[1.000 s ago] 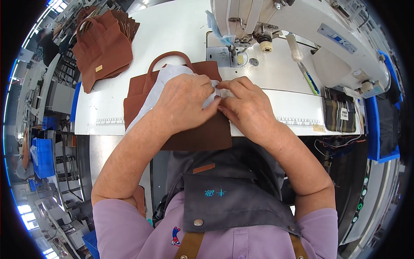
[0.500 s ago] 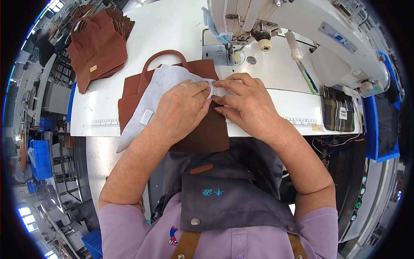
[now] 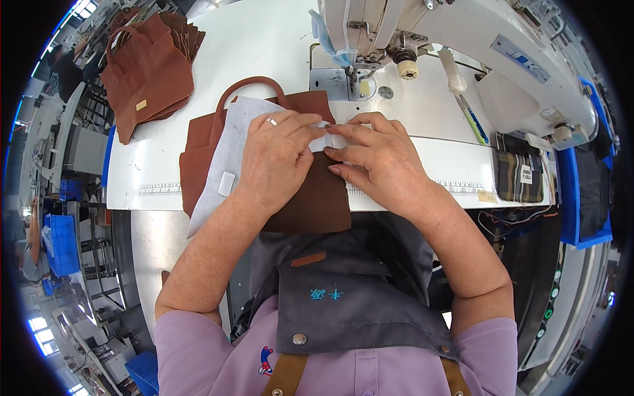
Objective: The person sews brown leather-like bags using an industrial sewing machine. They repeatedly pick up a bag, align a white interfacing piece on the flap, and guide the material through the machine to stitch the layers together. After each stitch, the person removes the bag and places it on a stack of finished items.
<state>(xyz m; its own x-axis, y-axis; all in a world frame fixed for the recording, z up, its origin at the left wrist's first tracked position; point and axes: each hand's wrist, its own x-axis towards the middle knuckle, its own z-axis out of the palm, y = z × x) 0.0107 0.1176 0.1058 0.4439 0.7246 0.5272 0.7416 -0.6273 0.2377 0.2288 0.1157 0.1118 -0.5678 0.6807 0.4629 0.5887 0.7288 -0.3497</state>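
Note:
A brown bag panel [image 3: 307, 208] with a curved handle lies flat at the front of the table. Over it is a pale grey-white piece of lining fabric [image 3: 231, 142] bearing a small white patch [image 3: 226, 184]. My left hand [image 3: 276, 157] rests on this lining, fingers curled and closed at its right edge. Facing it, my right hand [image 3: 380, 155] has its fingertips closed on that same edge, near the panel's right side. The fingers hide part of the edge between them.
Ahead stands a sewing machine [image 3: 555, 53], its needle plate [image 3: 329, 84] just beyond the panel. Stacked brown bag panels [image 3: 155, 82] lie far left. Snips [image 3: 471, 119] and a plaid pouch [image 3: 518, 177] are at right. A blue bin [image 3: 584, 228] hangs beside the table.
My left hand has turned and its fingers have lifted slightly at the lining's edge. The lining's lower left corner has shifted a little right. My right hand is nearly still.

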